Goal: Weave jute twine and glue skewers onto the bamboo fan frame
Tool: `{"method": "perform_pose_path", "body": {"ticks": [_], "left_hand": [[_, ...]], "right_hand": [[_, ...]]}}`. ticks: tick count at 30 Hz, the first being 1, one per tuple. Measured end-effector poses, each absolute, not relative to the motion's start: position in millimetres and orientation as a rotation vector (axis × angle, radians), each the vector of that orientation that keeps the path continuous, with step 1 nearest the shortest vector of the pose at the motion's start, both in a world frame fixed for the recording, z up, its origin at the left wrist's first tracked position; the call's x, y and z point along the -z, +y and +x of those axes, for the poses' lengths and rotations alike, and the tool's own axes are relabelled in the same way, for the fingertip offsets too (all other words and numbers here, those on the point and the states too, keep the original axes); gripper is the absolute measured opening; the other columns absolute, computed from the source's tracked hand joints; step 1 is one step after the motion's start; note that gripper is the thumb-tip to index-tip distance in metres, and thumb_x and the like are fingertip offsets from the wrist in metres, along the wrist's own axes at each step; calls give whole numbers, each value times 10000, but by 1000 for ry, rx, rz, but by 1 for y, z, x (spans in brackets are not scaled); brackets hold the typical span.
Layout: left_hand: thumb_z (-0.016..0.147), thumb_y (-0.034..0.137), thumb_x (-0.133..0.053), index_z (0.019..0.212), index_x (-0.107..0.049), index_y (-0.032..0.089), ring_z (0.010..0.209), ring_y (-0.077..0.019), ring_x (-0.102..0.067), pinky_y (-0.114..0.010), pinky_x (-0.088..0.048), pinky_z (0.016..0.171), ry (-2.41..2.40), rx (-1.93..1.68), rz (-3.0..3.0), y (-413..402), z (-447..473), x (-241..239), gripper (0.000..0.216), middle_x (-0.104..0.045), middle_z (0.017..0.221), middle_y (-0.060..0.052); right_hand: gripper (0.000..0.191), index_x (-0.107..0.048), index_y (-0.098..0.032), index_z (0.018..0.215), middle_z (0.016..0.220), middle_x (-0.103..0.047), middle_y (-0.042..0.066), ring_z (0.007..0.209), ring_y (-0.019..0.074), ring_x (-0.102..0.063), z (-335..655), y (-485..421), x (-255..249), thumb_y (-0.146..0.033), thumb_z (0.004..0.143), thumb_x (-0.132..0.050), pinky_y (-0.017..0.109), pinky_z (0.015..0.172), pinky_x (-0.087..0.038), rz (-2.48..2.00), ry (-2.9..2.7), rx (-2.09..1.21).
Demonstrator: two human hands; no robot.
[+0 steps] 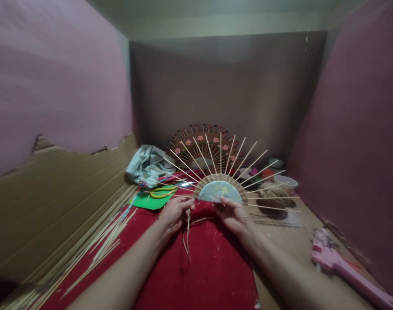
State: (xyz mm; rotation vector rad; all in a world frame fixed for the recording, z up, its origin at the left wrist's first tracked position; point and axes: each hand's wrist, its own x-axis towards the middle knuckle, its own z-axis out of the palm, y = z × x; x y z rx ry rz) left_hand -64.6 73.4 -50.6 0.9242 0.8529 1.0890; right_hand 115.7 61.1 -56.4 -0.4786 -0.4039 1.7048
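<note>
I hold up a half-round craft piece [219,190] with a pale blue centre, a woven twine band and several thin wooden sticks fanning outward. My left hand [173,213] pinches its lower left corner together with a strand of twine [187,234] that hangs down over the red cloth [199,267]. My right hand [235,215] grips the piece's lower right edge, fingers closed on it.
A finished decorated fan [204,144] leans on the back wall. Yellow scissors [162,191] lie on green paper [151,200]. Loose sticks [99,245] lie left, a twine ball [274,196] and cups right, a pink glue gun [341,269] at lower right. Cardboard walls surround.
</note>
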Motion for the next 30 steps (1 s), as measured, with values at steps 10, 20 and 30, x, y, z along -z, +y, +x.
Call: {"method": "perform_pose_path", "body": {"ticks": [10,20,30], "left_hand": [[660,200,-686,609,-559,96,308,-22,-355,-154,-233,317,852,-1072,897,70,-62,45,172,-499,468,27],[674,197,-675,660,-573,91,308,-23,-361,-152,-236,321,874,-1078,896,70,-62,45,148,-501,482,32],[661,194,-682,639,-572,86,311,-25,-356,-161,-248,322,855,-1058,896,69,-61,44,156,-498,474,31]], "right_hand": [[167,-608,-138,683,677,-692,19,690,156,-655,116,61,57,10,610,-630,299,685,-532,-489,-397,-1701],[164,-593,-135,678,676,-697,24,687,166,-662,116,61,55,9,608,-628,303,654,-540,-483,-398,-1701],[186,-602,-145,692,652,-693,3,662,154,-661,116,62,55,18,606,-626,294,649,-545,-480,-406,-1701]]}}
